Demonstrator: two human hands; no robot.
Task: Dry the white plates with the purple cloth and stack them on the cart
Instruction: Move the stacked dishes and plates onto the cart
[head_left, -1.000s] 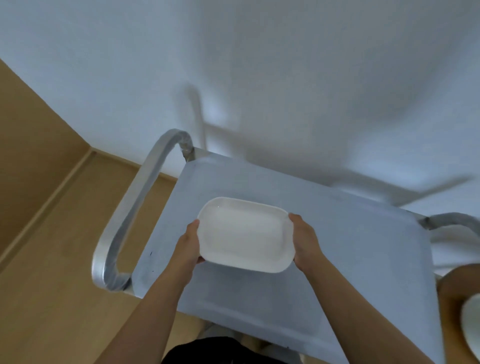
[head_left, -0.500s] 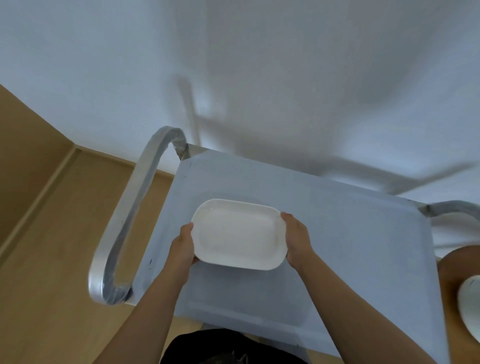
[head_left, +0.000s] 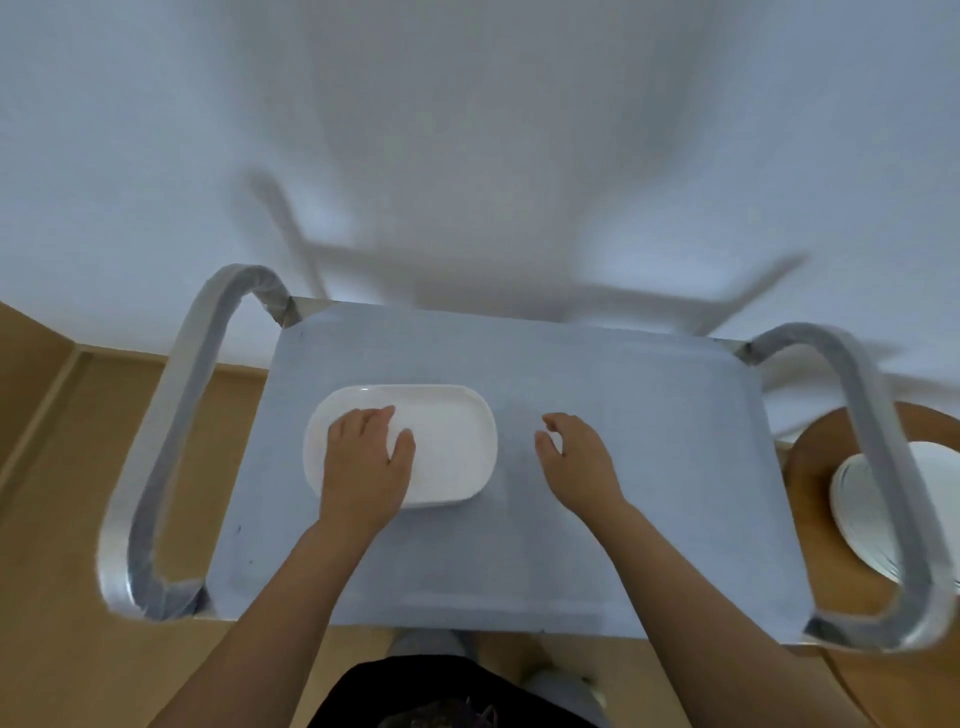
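Observation:
A white oblong plate (head_left: 447, 441) lies flat on the grey top of the cart (head_left: 623, 415), left of centre. My left hand (head_left: 366, 457) hovers over or rests on the plate's left half with relaxed fingers, gripping nothing. A short way right of the plate, my right hand (head_left: 574, 457) is above the cart top, fingers loosely curled and empty. More white plates (head_left: 862, 509) sit on a round wooden table at the right, partly hidden behind the cart handle. No purple cloth is in view.
The cart has a metal loop handle on the left (head_left: 166, 441) and on the right (head_left: 878, 467). A white wall stands just behind the cart. Wooden floor (head_left: 52, 519) shows at the left. The round wooden table (head_left: 826, 545) touches or nearly touches the cart's right side.
Both hands held the plate by its ends above the cart; now it lies on the cart top. My right hand has let go and moved off to the right. The camera has swung right.

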